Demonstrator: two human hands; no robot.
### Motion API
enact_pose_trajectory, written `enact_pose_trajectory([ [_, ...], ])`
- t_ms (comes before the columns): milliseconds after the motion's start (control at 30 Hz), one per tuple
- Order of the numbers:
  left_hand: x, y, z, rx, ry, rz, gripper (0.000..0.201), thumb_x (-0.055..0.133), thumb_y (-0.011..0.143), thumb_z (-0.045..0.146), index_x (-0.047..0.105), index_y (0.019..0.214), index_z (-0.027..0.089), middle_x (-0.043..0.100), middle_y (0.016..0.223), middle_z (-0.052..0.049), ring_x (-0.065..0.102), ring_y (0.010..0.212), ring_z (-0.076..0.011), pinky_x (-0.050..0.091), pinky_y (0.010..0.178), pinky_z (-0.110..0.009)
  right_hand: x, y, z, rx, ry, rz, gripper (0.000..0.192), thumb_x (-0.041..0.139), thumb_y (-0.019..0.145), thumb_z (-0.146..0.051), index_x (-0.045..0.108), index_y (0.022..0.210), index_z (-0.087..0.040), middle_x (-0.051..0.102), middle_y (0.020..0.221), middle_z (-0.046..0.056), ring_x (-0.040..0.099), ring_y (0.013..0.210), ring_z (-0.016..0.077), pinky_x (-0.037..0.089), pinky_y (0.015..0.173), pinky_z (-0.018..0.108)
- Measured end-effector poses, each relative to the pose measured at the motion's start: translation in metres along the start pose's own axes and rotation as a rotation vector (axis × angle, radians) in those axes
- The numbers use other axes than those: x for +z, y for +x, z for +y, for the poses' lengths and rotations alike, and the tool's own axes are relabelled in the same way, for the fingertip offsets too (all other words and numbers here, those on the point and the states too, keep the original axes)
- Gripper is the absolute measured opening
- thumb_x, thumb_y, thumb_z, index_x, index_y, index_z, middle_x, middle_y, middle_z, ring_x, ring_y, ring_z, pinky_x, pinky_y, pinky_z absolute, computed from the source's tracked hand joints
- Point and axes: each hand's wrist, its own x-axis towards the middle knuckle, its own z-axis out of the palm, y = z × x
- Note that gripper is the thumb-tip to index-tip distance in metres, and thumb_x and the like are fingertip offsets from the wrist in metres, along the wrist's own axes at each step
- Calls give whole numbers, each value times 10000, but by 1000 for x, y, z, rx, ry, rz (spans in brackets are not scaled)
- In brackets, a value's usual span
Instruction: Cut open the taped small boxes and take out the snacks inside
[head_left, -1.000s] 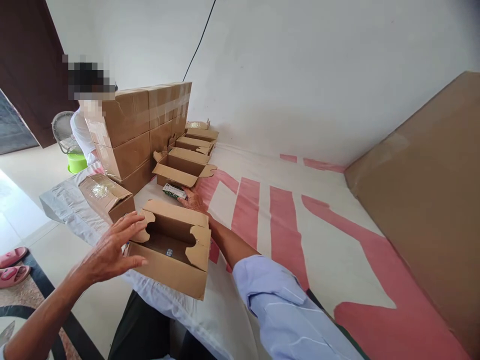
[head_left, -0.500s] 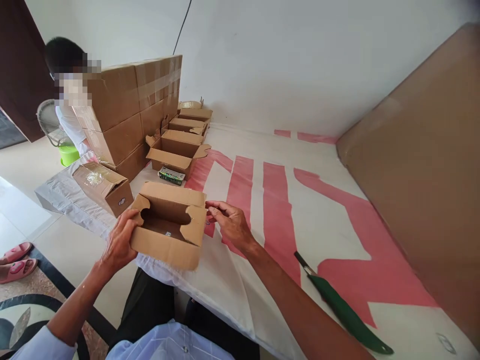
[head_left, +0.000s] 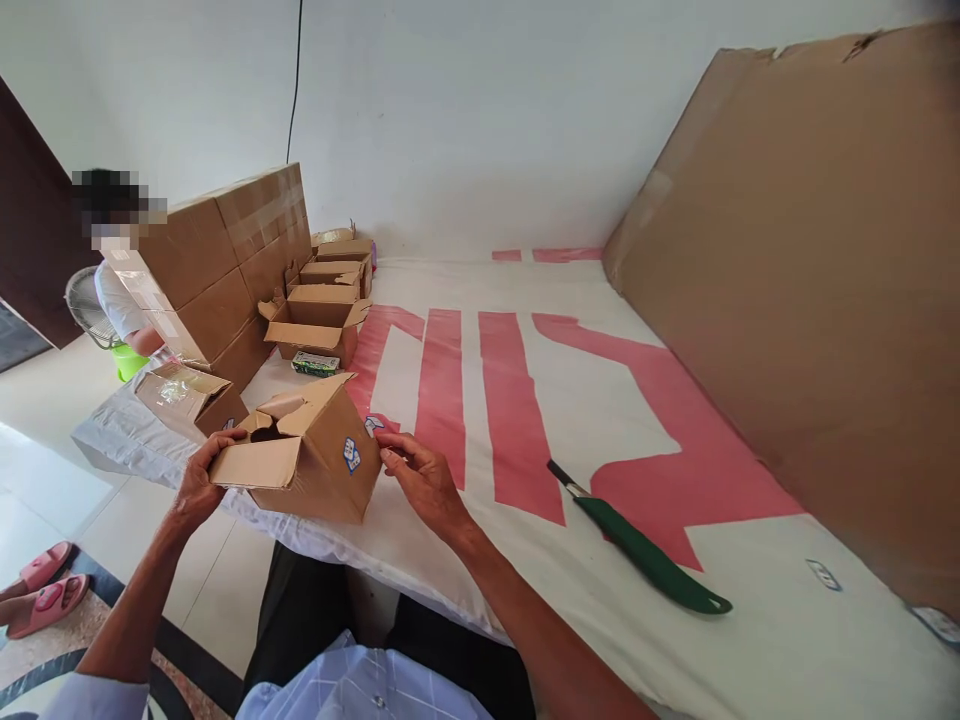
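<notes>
At the lower left of the frame my left hand has its fingers closed around the flap end of the small carton, tipping it on its side on the sheet so its open flaps face left. At centre my right hand steadies the carton's other end, fingers curled, whether pinching anything I cannot tell. A blue-and-white sticker on the carton's side is too small to read; a green-handled knife lies to the right.
</notes>
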Motion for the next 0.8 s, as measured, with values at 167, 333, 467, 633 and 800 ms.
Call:
enact_pose_trajectory([
  [167, -1, 0, -4, -8, -15, 11, 399, 848, 732, 489, 662, 935, 201, 718, 1347, -191, 659, 1267, -368, 530, 1026, -457, 2, -10, -24, -165, -104, 89, 195, 685, 909, -400, 768, 1047, -290, 743, 1122, 80, 691, 968, 249, 582, 774, 390],
  [333, -2, -1, -10, -7, -38, 19, 404, 879, 712, 460, 668, 936, 199, 722, 1348, -186, 654, 1284, -374, 526, 1042, -461, 10, -16, -32, -195, -106, 21, 174, 740, 878, -371, 749, 1028, -284, 725, 990, 59, 658, 874, 235, 555, 714, 374],
  [467, -2, -2, -12, 18, -38, 5, 341, 854, 734, 414, 661, 911, 196, 729, 1333, -189, 684, 1223, -366, 545, 981, -439, 14, -14, -36, -212, -79, -15, 229, 790, 850, -359, 752, 1052, -259, 717, 994, 56, 651, 867, 221, 544, 714, 357],
  [633, -2, -1, -10, 65, 12, -5, 275, 815, 747, 357, 655, 905, 200, 737, 1317, -185, 696, 1199, -358, 547, 961, -438, 15, -8, -45, -206, -52, -72, 204, 823, 829, -357, 741, 985, -254, 683, 935, 37, 615, 825, 203, 542, 725, 349],
  [800, -2, -1, -6, 82, 38, -28, 275, 793, 753, 371, 662, 927, 202, 729, 1344, -182, 697, 1208, -349, 553, 958, -429, 15, -4, -49, -218, -34, -107, 181, 815, 837, -364, 720, 944, -252, 669, 908, 24, 606, 833, 199, 533, 728, 338],
])
